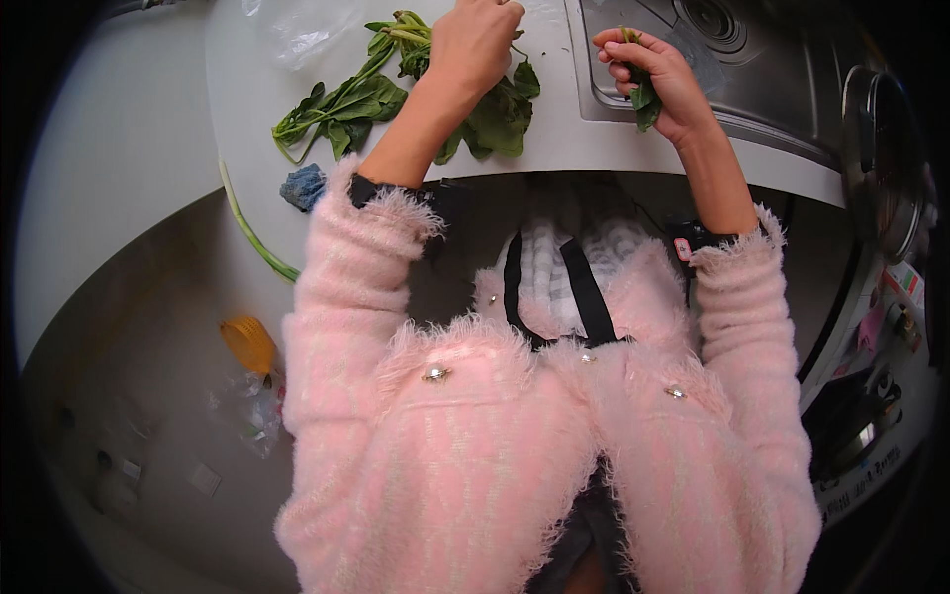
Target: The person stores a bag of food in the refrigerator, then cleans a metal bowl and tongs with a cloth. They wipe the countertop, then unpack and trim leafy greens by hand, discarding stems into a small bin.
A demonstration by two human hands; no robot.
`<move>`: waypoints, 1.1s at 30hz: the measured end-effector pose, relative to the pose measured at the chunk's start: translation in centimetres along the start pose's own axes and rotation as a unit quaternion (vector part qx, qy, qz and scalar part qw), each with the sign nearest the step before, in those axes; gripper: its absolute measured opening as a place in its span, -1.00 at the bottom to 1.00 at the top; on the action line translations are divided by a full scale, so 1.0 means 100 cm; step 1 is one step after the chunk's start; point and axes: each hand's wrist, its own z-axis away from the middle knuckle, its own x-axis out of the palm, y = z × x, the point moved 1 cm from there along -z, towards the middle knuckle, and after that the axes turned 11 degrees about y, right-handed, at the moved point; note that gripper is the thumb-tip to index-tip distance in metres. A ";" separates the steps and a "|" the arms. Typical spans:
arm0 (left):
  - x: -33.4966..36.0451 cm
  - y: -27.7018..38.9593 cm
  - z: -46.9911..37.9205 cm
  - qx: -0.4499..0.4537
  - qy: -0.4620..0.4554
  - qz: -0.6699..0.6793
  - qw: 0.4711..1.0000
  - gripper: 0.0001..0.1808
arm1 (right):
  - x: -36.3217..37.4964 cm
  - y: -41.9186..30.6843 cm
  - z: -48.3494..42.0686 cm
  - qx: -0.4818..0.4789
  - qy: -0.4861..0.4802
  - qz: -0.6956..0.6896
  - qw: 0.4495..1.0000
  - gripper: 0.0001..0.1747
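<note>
Over a bunch of leafy greens (501,119) on the white countertop (586,152), my left hand (475,48) is raised with its fingers bent; the fingertips are at the top edge, and what they grip cannot be made out. My right hand (660,70) is closed around a small bunch of green leaves (644,104) with stems, above the near left corner of the steel sink. More leafy greens (364,100) with long stems lie to the left of my left hand, on the counter.
A steel sink (779,89) is set in at the right, with a round metal lid (883,163) beside it. A clear plastic bag (304,33), a blue cloth (303,187) and a green onion (252,230) lie at the left. An orange basket (249,344) is lower down.
</note>
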 end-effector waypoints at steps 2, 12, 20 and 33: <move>-0.018 -0.009 -0.001 -0.033 0.092 0.136 0.986 -0.86 | -0.004 -0.003 0.003 -0.003 0.006 -0.011 1.000 -0.78; -0.124 -0.088 0.006 -0.354 0.100 0.575 0.730 -0.72 | 0.030 -0.030 -0.005 0.000 -0.051 -0.012 0.999 -0.83; -0.194 -0.091 0.048 -0.243 0.170 0.698 0.651 -0.75 | 0.062 -0.052 0.005 -0.022 -0.100 0.011 0.995 -0.83; -0.203 -0.100 0.077 -0.303 0.116 0.664 0.674 -0.65 | 0.126 -0.067 0.019 -0.059 -0.178 0.075 0.979 -0.82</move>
